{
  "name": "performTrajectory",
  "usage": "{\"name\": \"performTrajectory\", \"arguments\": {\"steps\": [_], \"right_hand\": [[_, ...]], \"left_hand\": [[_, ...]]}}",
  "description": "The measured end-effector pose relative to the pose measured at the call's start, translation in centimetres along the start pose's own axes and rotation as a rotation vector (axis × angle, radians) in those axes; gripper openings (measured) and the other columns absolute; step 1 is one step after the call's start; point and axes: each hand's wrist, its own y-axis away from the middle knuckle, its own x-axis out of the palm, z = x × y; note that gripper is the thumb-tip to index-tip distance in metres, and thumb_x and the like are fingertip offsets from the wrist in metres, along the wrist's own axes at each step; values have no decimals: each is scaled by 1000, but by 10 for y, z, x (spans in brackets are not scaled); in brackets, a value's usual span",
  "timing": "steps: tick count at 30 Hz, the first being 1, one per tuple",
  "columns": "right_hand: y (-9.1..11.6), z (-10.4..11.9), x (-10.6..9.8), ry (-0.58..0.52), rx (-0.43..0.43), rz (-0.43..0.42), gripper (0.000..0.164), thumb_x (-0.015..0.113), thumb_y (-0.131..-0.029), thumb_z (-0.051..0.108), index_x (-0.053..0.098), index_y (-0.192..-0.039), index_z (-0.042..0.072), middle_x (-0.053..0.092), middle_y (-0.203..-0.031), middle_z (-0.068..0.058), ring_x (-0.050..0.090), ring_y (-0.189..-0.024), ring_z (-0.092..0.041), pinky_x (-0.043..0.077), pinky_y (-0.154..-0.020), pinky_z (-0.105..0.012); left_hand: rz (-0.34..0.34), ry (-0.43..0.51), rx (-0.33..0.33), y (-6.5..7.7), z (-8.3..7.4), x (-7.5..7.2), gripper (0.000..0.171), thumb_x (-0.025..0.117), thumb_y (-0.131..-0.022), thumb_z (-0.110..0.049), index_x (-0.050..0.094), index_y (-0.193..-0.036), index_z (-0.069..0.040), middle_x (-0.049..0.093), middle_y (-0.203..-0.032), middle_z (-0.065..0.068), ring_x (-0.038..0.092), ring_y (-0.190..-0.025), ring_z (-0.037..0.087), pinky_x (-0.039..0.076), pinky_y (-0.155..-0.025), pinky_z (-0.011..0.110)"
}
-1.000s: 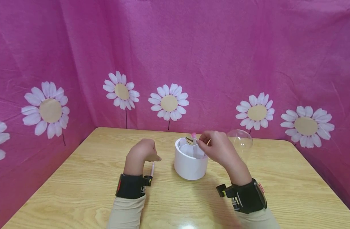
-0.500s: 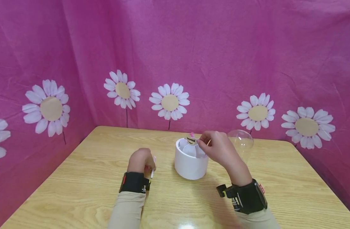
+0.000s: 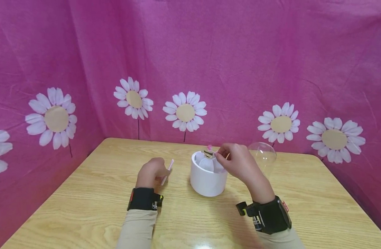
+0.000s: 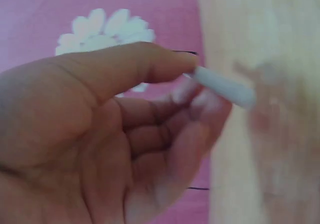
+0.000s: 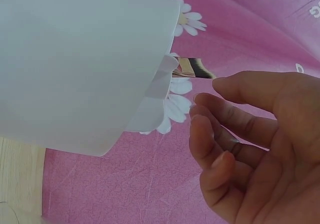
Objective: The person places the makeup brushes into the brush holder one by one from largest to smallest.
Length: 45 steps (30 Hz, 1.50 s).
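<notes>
Between the thumb and fingers of my left hand (image 3: 151, 173) is a slim pale-pink stick (image 3: 172, 164), held at a slant over the table. Its rounded white end (image 4: 225, 87) pokes out past the thumb in the left wrist view; its other end is hidden. A white round organizer (image 3: 208, 183) with inner dividers stands upright to the right of this hand. One makeup brush (image 5: 192, 67), gold-banded with dark bristles, sticks out of its top. My right hand (image 3: 238, 160) hovers at the organizer's far right rim, fingers loosely curled, thumb tip beside the bristles and nothing visible between the fingers.
A clear dome-shaped cover (image 3: 263, 155) stands behind the right hand. Something small and pink (image 3: 210, 147) shows above the organizer's back rim. The wooden table (image 3: 94, 197) ends at a pink cloth (image 3: 224, 69) printed with daisies.
My left hand has come down onto the pink stick lying on the table, pinched it and tilted it up. The right hand and the organizer have stayed in place.
</notes>
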Motion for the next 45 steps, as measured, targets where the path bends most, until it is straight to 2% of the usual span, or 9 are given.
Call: {"name": "performTrajectory", "arguments": {"steps": [5, 8, 13, 16, 19, 22, 25, 29, 45], "right_hand": [[0, 0, 0, 5, -7, -11, 11, 71, -93, 13, 73, -87, 5, 68, -77, -3, 56, -65, -17, 49, -56, -29], [0, 0, 0, 9, -10, -21, 10, 70, -93, 13, 73, -87, 5, 67, -76, -3, 57, -65, -17, 49, -57, -29], [0, 0, 1, -16, -30, -73, 9, 68, -93, 12, 73, -89, 5, 68, -78, -4, 57, -66, -17, 49, -58, -30], [0, 2, 1, -81, -52, -125, 10, 69, -94, 13, 73, -92, 5, 69, -81, -4, 60, -69, -17, 50, -59, -30], [0, 3, -1, -180, -68, -173, 12, 72, -95, 18, 74, -97, 6, 71, -83, -4, 63, -70, -17, 52, -59, -29], [1, 5, -3, -286, -93, -207, 16, 73, -95, 22, 74, -101, 7, 72, -85, -3, 64, -70, -16, 52, -59, -28], [2, 6, -6, -367, -121, -230, 16, 73, -95, 20, 74, -104, 7, 73, -86, -5, 64, -69, -15, 51, -59, -26], [2, 7, -7, -416, -155, -248, 15, 73, -95, 16, 73, -105, 5, 74, -87, -8, 63, -67, -15, 50, -59, -24], [4, 9, -9, -462, -177, -302, 11, 73, -94, 9, 71, -102, 1, 72, -84, -10, 60, -62, -12, 49, -56, -21]], "left_hand": [[-89, 89, 190, 0, -10, -12, 24, 57, -98, -9, 61, -75, -2, 52, -69, 2, 44, -61, 13, 38, -57, 24], [-174, 160, 276, 4, -20, -16, 14, 57, -101, -11, 63, -94, 1, 59, -82, 7, 48, -71, 17, 41, -64, 27], [-269, 280, 418, 18, -41, -21, 11, 59, -102, -14, 60, -105, -3, 66, -91, 10, 57, -80, 20, 48, -69, 31], [-294, 319, 545, 28, -56, -23, 13, 62, -101, -15, 61, -109, -4, 69, -97, 9, 61, -88, 20, 53, -76, 34], [-295, 315, 678, 37, -70, -22, 14, 63, -100, -15, 62, -110, -4, 70, -99, 6, 64, -93, 19, 55, -83, 38], [-274, 293, 764, 43, -81, -20, 12, 64, -100, -14, 63, -109, -6, 71, -98, 6, 66, -95, 17, 54, -87, 41], [-246, 274, 803, 48, -88, -18, 11, 65, -100, -14, 64, -108, -7, 72, -98, 8, 67, -93, 15, 54, -86, 38], [-232, 257, 821, 52, -93, -16, 10, 64, -100, -14, 64, -107, -7, 74, -98, 9, 67, -92, 14, 53, -82, 32], [-187, 239, 856, 56, -98, -15, 11, 63, -100, -12, 63, -110, -7, 73, -101, 10, 68, -94, 15, 55, -82, 27]]}}
